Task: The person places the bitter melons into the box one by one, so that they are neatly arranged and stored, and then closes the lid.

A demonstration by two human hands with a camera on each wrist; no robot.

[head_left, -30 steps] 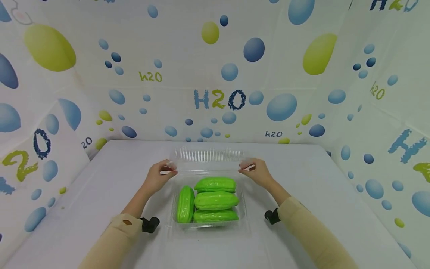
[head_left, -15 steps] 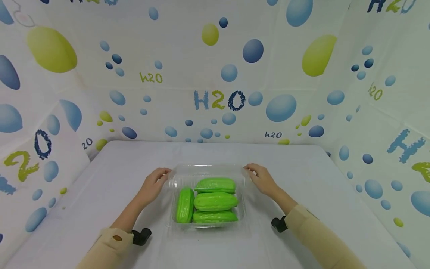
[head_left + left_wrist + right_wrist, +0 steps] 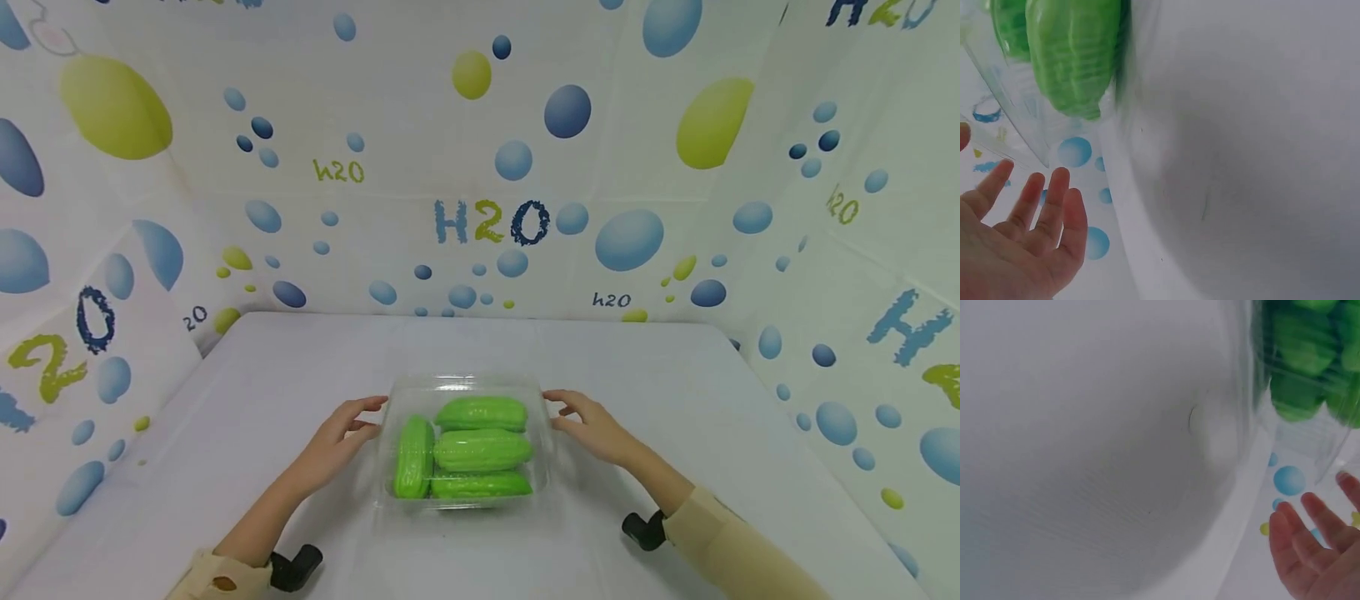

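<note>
A clear plastic clamshell box (image 3: 542, 492) sits mid-table in the head view, its lid down over the tray. Inside lie several bright green, ridged, cucumber-like vegetables (image 3: 482, 450), one set crosswise at the left. My left hand (image 3: 333, 442) is at the box's left side, fingers extended with tips right at the edge. On the opposite side my right hand (image 3: 596, 427) mirrors it, fingertips beside the box edge. In the left wrist view the left hand (image 3: 1029, 244) shows loosely spread fingers; the right hand (image 3: 1316, 550) looks alike in the right wrist view. Neither grips anything.
A white tablecloth (image 3: 637, 358) covers the table. Behind and at both sides stand white curtains (image 3: 405, 108) printed with blue and green drops and H2O lettering. Black wrist mounts (image 3: 296, 568) stick out inward from the beige sleeves (image 3: 738, 542).
The raised lid has come down over the vegetables. Both hands have let go of its edge and moved nearer along the box's sides, their fingers loosening.
</note>
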